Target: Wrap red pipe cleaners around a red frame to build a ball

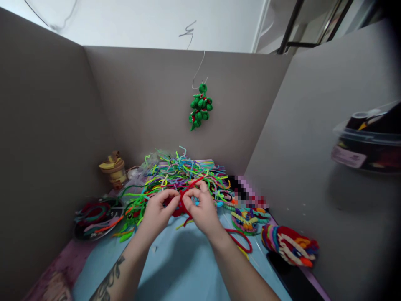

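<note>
Both hands meet in the middle of the view, above the near edge of a heap of coloured pipe cleaners (184, 167). My left hand (161, 207) pinches a red pipe cleaner (198, 181) between thumb and forefinger. My right hand (200, 207) pinches the same red piece from the other side, its fingertips close to the left ones. One red end sticks up to the right past the right fingers, and another hangs below the hands. The exact twist between the fingertips is partly hidden.
A green ornament (201, 106) hangs from a wire on the grey partition (150, 96). Left are a dark bowl (97, 221) and a small yellow pot (113, 171). Right are braided pieces (290, 246), a black phone-like slab (291, 276) and a wall-hung tub (369, 146). Blue sheeting (175, 267) covers the table.
</note>
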`<state>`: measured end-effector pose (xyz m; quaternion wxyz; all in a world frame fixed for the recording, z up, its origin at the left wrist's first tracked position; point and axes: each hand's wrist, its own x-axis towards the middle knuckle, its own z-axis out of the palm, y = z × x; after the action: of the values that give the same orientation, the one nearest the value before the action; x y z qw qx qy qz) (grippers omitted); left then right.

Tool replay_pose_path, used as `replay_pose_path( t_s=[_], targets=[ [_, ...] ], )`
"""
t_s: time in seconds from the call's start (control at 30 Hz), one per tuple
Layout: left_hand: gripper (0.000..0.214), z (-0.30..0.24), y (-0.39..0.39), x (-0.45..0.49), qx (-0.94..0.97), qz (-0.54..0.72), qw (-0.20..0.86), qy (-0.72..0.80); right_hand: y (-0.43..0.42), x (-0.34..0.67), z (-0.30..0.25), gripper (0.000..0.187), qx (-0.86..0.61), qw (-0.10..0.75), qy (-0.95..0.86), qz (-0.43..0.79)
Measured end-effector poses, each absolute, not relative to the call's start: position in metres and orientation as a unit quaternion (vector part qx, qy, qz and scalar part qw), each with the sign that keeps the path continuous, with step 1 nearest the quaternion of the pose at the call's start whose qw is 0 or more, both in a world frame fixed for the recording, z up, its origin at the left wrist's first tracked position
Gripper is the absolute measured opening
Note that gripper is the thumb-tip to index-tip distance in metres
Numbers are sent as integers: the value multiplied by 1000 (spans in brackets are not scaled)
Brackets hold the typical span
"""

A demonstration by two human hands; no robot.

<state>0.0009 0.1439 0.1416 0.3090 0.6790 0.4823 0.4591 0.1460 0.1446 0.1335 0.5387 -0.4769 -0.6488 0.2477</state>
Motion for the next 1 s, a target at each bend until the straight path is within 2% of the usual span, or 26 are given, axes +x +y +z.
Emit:
replay_pose_path(
  t_s=[0.13,0.4,0.6,0.77,1.0],
  targets=[
    [23,144,143,-1,695,430,327,474,147,145,132,10,-460,553,-641,268],
    [22,148,142,-2,732,407,298,457,160,147,118,6,-413,574,-626,329],
    [28,147,143,-2,703,387,390,451,162,152,119,5,-372,553,-623,411],
    [28,147,144,-2,663,397,468,428,158,154,124,7,-387,552,-627,391],
    [30,144,145,-2,656,398,488,416,154,154,131,9,-376,552,-671,323]
  ],
)
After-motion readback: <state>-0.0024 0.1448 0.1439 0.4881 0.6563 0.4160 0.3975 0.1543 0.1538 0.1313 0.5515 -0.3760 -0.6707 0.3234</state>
